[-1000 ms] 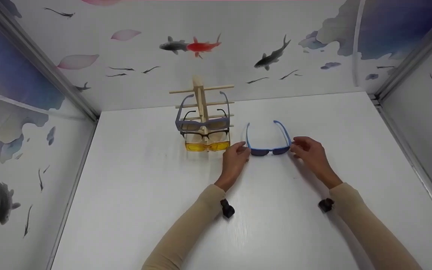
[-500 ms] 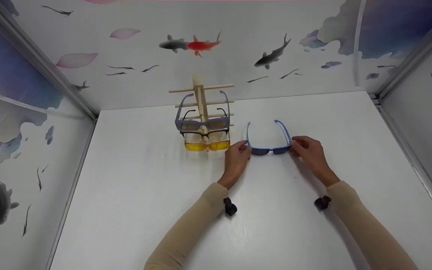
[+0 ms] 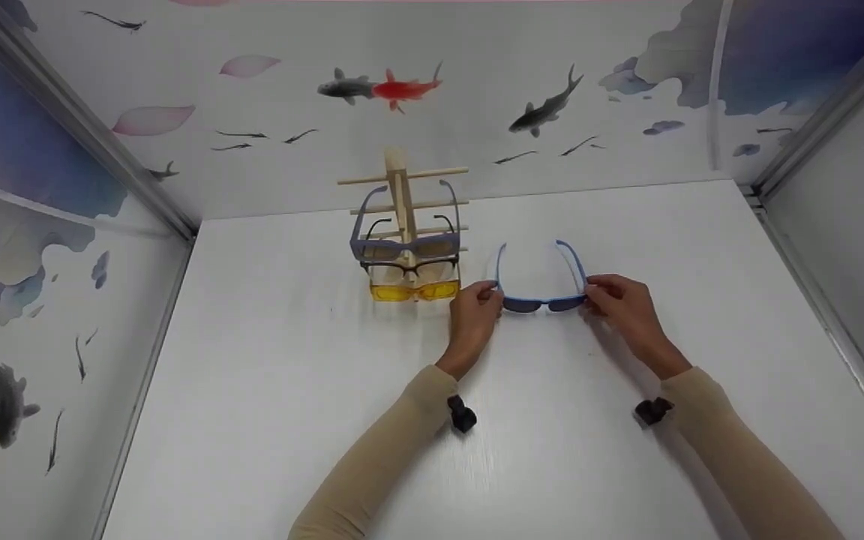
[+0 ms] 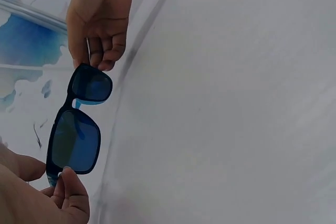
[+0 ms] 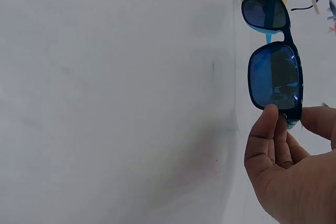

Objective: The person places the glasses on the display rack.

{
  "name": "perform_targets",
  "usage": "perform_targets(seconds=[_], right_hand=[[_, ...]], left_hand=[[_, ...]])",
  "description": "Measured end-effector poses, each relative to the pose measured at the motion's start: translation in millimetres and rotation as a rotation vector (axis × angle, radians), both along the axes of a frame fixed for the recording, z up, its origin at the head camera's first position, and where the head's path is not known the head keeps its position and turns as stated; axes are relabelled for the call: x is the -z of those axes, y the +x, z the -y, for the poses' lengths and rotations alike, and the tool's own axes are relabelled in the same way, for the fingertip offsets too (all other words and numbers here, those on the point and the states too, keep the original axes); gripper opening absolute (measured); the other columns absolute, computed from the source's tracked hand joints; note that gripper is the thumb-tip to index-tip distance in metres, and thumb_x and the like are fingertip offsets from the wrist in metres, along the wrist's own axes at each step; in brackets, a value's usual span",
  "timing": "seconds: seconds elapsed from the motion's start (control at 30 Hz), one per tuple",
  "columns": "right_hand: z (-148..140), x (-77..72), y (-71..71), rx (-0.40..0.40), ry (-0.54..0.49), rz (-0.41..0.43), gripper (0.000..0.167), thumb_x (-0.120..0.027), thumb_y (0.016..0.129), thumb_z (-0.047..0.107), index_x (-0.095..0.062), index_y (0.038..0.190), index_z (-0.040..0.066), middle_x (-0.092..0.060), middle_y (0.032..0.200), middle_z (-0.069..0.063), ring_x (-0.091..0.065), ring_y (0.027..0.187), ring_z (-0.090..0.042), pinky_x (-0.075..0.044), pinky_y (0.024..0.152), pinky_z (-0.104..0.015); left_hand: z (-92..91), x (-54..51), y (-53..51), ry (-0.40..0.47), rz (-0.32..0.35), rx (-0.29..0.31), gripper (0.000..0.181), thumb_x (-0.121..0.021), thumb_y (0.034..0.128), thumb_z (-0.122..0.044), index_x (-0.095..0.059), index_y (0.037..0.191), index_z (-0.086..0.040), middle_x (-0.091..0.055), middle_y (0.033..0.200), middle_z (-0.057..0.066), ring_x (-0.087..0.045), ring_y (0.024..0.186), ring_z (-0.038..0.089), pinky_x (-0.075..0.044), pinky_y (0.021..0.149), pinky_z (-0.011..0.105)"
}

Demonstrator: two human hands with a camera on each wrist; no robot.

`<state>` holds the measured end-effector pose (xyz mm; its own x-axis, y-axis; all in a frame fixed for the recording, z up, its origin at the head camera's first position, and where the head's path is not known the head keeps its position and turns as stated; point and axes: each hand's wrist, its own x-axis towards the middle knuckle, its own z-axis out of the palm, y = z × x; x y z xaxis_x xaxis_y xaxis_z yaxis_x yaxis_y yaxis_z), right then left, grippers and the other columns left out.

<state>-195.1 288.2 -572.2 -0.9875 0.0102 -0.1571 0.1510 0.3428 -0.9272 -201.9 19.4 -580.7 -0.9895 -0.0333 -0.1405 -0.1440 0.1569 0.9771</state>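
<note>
A pair of blue sunglasses with dark lenses has both temples spread and pointing away from me. My left hand pinches its left end near the hinge, and my right hand pinches the right end. Both wrist views show the mirrored blue lenses between the two hands, with fingertips at the frame's outer corners. Just left of my left hand stands a wooden eyewear rack. It bears grey-blue sunglasses, black-rimmed glasses and yellow-lensed glasses, one below another.
The rack's top peg carries no glasses. The white table meets a wall printed with fish behind the rack. Side panels with metal rails stand at left and right.
The sunglasses have shifted very slightly right and their temples have turned a little in that direction. Both hands keep their pinch on the ends. The rack and its glasses stay put.
</note>
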Motion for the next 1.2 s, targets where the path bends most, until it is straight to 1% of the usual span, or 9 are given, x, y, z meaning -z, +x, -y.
perform_targets(seconds=[0.2, 0.33, 0.53, 0.6, 0.77, 0.83, 1.0, 1.1, 1.2], right_hand=[[-5.1, -6.2, 6.8, -0.038, -0.025, -0.031, 0.049, -0.064, 0.114, 0.029, -0.062, 0.147, -0.006, -0.072, 0.126, -0.025, -0.074, 0.105, -0.019, -0.063, 0.090, -0.023], [-7.3, -10.9, 10.5, -0.064, -0.036, -0.043, 0.048, -0.064, 0.114, 0.029, -0.062, 0.147, -0.007, -0.073, 0.126, -0.024, -0.075, 0.104, -0.017, -0.063, 0.091, -0.023], [-5.9, -20.2, 14.9, -0.092, -0.043, -0.016, 0.051, -0.065, 0.113, 0.031, -0.061, 0.147, -0.007, -0.073, 0.129, -0.024, -0.078, 0.109, -0.023, -0.062, 0.095, -0.025], [-5.5, -22.7, 16.4, -0.099, -0.062, -0.002, 0.052, -0.066, 0.113, 0.030, -0.060, 0.148, -0.008, -0.073, 0.129, -0.024, -0.078, 0.110, -0.025, -0.062, 0.096, -0.027], [-4.0, -29.4, 20.2, -0.103, -0.129, 0.040, 0.052, -0.067, 0.112, 0.022, -0.056, 0.148, -0.014, -0.078, 0.121, -0.016, -0.079, 0.106, -0.019, -0.063, 0.096, -0.031], [-3.4, -32.3, 21.3, -0.103, -0.140, 0.055, 0.052, -0.068, 0.111, 0.021, -0.056, 0.147, -0.014, -0.079, 0.119, -0.013, -0.079, 0.107, -0.019, -0.063, 0.095, -0.031], [-3.1, -38.2, 23.5, -0.103, -0.151, 0.068, 0.055, -0.072, 0.110, 0.023, -0.056, 0.147, -0.014, -0.079, 0.117, -0.012, -0.079, 0.110, -0.026, -0.063, 0.096, -0.030], [-2.9, -41.4, 25.0, -0.096, -0.158, 0.069, 0.056, -0.073, 0.109, 0.023, -0.056, 0.147, -0.014, -0.078, 0.118, -0.012, -0.079, 0.110, -0.025, -0.063, 0.096, -0.030], [-2.4, -44.2, 26.2, -0.087, -0.167, 0.068, 0.057, -0.073, 0.109, 0.023, -0.055, 0.148, -0.015, -0.078, 0.121, -0.014, -0.080, 0.109, -0.021, -0.063, 0.097, -0.031]], left_hand=[[0.5, -12.0, 3.8, 0.035, 0.052, 0.001, 0.029, -0.069, 0.1093, -0.013, -0.074, 0.135, 0.000, -0.078, 0.103, 0.004, -0.071, 0.085, 0.013, -0.062, 0.079, 0.025], [3.3, -19.2, 6.9, 0.060, 0.078, 0.013, 0.031, -0.069, 0.1100, -0.014, -0.072, 0.139, -0.001, -0.076, 0.102, 0.004, -0.071, 0.086, 0.014, -0.063, 0.081, 0.026], [10.0, -26.7, 11.7, 0.063, 0.058, 0.040, 0.037, -0.069, 0.1100, -0.013, -0.068, 0.144, 0.000, -0.077, 0.103, 0.005, -0.071, 0.087, 0.015, -0.064, 0.083, 0.026], [11.9, -28.7, 13.1, 0.062, 0.050, 0.048, 0.038, -0.069, 0.1096, -0.013, -0.068, 0.144, 0.001, -0.077, 0.103, 0.005, -0.072, 0.088, 0.016, -0.064, 0.082, 0.026], [15.2, -34.5, 17.4, 0.038, 0.031, 0.060, 0.038, -0.071, 0.1080, -0.011, -0.069, 0.144, 0.002, -0.079, 0.102, 0.006, -0.073, 0.087, 0.015, -0.064, 0.081, 0.026], [16.5, -37.2, 19.1, 0.035, 0.033, 0.065, 0.038, -0.071, 0.1079, -0.011, -0.069, 0.144, 0.002, -0.078, 0.102, 0.006, -0.073, 0.087, 0.015, -0.064, 0.081, 0.026], [20.6, -44.1, 23.0, 0.046, 0.047, 0.089, 0.039, -0.071, 0.1083, -0.012, -0.069, 0.145, 0.001, -0.078, 0.102, 0.005, -0.073, 0.089, 0.017, -0.064, 0.084, 0.027], [23.4, -47.4, 24.4, 0.049, 0.041, 0.106, 0.040, -0.071, 0.1082, -0.013, -0.068, 0.145, 0.002, -0.079, 0.102, 0.005, -0.074, 0.088, 0.017, -0.064, 0.084, 0.028], [25.6, -50.1, 25.1, 0.054, 0.030, 0.116, 0.039, -0.072, 0.1082, -0.014, -0.068, 0.144, 0.002, -0.079, 0.101, 0.006, -0.075, 0.087, 0.018, -0.064, 0.084, 0.028]])
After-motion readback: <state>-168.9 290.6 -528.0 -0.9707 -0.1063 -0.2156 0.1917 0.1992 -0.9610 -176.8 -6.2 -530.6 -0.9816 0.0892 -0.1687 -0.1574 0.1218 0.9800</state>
